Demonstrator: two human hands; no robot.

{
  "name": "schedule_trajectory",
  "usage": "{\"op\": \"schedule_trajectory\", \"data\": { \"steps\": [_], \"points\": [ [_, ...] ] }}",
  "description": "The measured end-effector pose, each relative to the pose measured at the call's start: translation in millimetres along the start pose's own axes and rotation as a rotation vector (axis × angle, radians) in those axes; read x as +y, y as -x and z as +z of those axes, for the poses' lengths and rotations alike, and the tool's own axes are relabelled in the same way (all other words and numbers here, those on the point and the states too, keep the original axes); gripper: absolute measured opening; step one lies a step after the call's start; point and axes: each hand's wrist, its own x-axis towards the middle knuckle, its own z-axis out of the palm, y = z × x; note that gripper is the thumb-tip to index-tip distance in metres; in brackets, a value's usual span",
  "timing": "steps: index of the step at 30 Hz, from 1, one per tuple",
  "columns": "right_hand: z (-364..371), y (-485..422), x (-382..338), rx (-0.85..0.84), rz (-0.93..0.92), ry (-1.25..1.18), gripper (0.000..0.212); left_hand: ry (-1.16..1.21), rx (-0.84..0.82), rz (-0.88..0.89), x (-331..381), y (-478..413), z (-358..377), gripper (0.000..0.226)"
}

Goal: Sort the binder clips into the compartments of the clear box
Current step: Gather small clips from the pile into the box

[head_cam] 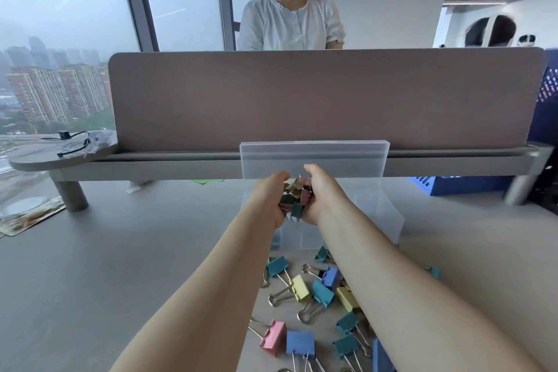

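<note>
1. Step in hand: a scooped batch of small binder clips (295, 199) is held over the clear box (390, 220). I judge this to be the carry-and-drop part of the sort, with the release not yet made.
2. The left hand (269, 201) and the right hand (322, 194) are cupped together above the middle of the clear box, palms facing each other. Their fingers (311, 170) curl inward over the top of the bunch. Both hands are partly closed round the clips, not clenched tight.
3. The small binder clips sit wedged between the two palms in a mix of pink, teal and brownish bodies. A few wire ends poke out below the hands toward the box floor.
4. The clear box rests on the desk (126, 251) with its lid (314, 155) raised upright at its far side. The walls are translucent and partly behind the arms, so I cannot tell which compartment lies under the hands.
5. Larger binder clips (305, 288) in blue, teal, yellow and pink lie loose on the desk just on the near side of the clear box, not yet sorted.
6. The next move likely calls for choosing one compartment and lowering the hands close to it. Parting the palms slowly should keep the batch from spilling over a partition into a neighbouring compartment.
</note>
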Motion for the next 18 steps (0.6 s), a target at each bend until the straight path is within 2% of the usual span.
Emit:
{"op": "schedule_trajectory", "data": {
  "steps": [15, 18],
  "points": [
    [-6.0, -3.2, -1.8, 0.041, -0.006, 0.071, 0.03, -0.163, 0.029, 0.011, 3.9, 15.1, 5.2, 0.016],
    [-7.7, -4.3, -1.9, 0.06, -0.03, 0.081, 0.028, -0.21, 0.037, 0.03, 2.8, 12.9, 3.4, 0.024]
  ]
}}
